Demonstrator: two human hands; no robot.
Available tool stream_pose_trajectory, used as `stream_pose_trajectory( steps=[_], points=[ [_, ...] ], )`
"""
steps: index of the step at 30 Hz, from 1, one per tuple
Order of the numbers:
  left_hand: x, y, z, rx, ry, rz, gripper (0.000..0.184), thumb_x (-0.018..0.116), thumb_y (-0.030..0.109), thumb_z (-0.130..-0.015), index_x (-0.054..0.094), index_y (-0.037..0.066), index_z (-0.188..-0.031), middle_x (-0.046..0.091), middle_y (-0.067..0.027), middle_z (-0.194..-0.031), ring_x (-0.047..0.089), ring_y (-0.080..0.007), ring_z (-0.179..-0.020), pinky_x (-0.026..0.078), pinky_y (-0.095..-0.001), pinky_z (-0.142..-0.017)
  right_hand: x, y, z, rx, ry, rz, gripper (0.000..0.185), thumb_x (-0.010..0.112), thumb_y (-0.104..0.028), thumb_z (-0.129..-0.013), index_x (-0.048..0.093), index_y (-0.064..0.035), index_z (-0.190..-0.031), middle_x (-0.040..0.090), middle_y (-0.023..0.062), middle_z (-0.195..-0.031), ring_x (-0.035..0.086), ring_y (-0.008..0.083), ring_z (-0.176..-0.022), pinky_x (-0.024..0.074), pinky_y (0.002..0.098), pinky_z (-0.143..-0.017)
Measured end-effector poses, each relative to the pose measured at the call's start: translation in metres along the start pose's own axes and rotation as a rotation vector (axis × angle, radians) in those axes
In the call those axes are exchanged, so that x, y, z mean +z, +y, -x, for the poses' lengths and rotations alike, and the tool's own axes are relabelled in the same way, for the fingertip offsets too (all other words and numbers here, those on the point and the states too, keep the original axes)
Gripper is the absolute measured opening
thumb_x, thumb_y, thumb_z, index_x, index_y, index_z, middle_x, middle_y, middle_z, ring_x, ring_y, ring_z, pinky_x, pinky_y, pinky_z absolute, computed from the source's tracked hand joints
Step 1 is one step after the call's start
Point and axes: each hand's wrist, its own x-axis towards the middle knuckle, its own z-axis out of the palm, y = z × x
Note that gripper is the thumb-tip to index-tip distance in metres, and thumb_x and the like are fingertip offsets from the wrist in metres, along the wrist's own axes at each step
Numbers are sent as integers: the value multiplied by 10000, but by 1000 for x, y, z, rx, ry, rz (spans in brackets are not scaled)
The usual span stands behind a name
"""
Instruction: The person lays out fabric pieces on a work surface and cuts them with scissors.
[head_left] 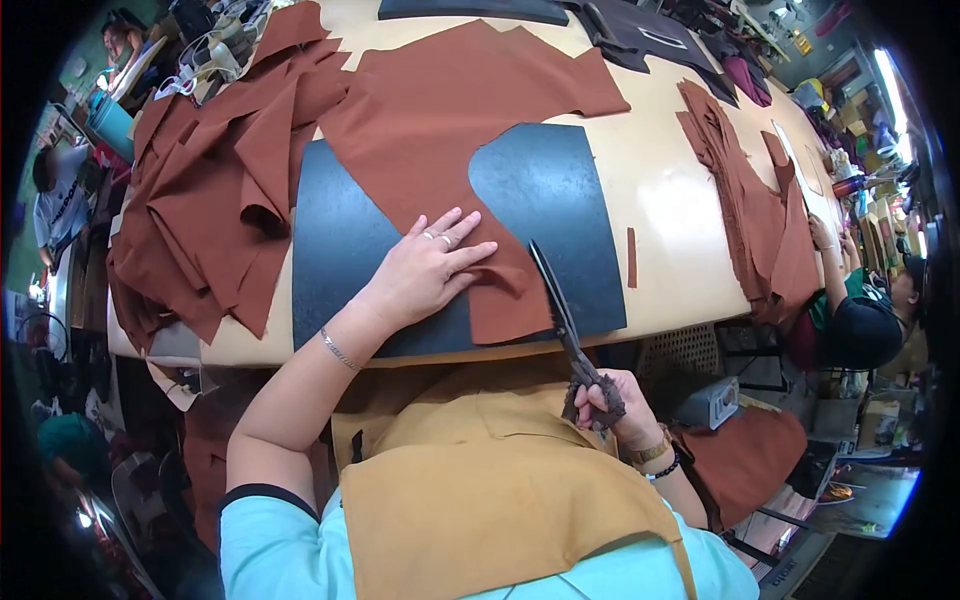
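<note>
Reddish-brown material (430, 110) lies over a dark board (540, 185) on the table. My left hand (440, 262) rests flat on its narrow lower part, fingers spread, with rings on the fingers. In my right hand (612, 408) are large dark scissors (555, 300) with cloth-wrapped handles. Their blades point up and away from me, along the right edge of the narrow material, over the board. Whether the blades touch the material I cannot tell.
Heaped reddish-brown pieces (220, 180) cover the table's left side. More folded pieces (740, 200) and a thin strip (631, 258) lie at right. A co-worker (865, 320) reaches onto the table's right edge. Dark pieces (650, 40) lie at the back.
</note>
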Motion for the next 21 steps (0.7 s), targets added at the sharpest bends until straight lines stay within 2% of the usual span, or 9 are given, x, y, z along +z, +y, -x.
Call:
stream_pose_trajectory(
  steps=[2, 6, 8, 12, 15, 19, 20, 21],
  points=[
    [1, 2, 2, -40, -2, 22, 326, 542, 267, -937, 592, 192, -1251, 445, -150, -1418, 374, -353, -1336, 267, -548, -1093, -5, 2, -1, -20, -45, -21, 328, 656, -316, -878, 621, 5, -822, 611, 45, -646, 588, 118, -577, 474, 234, -559],
    [-6, 25, 17, -92, 9, 343, 310, 491, 199, -960, 590, 186, -1253, 432, -159, -1427, 364, -368, -1338, 247, -539, -1102, -14, 8, -7, -28, -167, -111, 511, 666, -501, -828, 626, 8, -814, 618, 45, -652, 599, 123, -602, 478, 235, -569],
    [-6, 32, 27, -59, -18, 370, 318, 486, 197, -960, 586, 189, -1262, 431, -157, -1429, 362, -373, -1338, 240, -541, -1104, -16, 8, -10, -6, -195, -119, 573, 655, -564, -807, 629, 8, -812, 616, 45, -655, 602, 127, -598, 491, 243, -571],
    [-1, 40, 42, 14, -86, 271, 358, 528, 203, -930, 572, 213, -1286, 413, -140, -1445, 360, -360, -1343, 262, -552, -1095, -17, 6, -15, 23, -199, -188, 540, 675, -531, -800, 631, 7, -808, 608, 41, -640, 598, 117, -571, 507, 248, -563],
    [-1, 45, 47, 34, -98, 169, 383, 565, 216, -907, 569, 225, -1290, 397, -127, -1457, 356, -346, -1349, 282, -553, -1087, -19, -8, -16, 53, -256, -97, 535, 684, -528, -794, 632, 5, -807, 618, 49, -640, 603, 110, -577, 501, 240, -557],
    [1, 51, 50, 30, -98, 107, 395, 589, 242, -893, 570, 231, -1287, 389, -117, -1464, 351, -338, -1353, 292, -550, -1084, -25, -21, -10, 114, -250, -9, 423, 713, -427, -812, 635, -11, -810, 608, 40, -622, 591, 93, -558, 482, 214, -551],
    [1, 51, 50, 32, -97, 104, 394, 588, 247, -894, 570, 233, -1287, 389, -117, -1463, 351, -337, -1353, 293, -550, -1083, -21, -24, -9, 99, -199, 43, 560, 750, -532, -731, 646, 16, -787, 599, 40, -603, 583, 96, -520, 459, 199, -479],
    [1, 51, 49, 34, -95, 101, 394, 587, 252, -894, 570, 234, -1287, 390, -116, -1462, 351, -336, -1353, 295, -549, -1083, -20, -24, -10, 94, -206, 46, 545, 752, -518, -737, 645, 14, -788, 600, 39, -604, 583, 93, -520, 457, 196, -479]
  ],
)
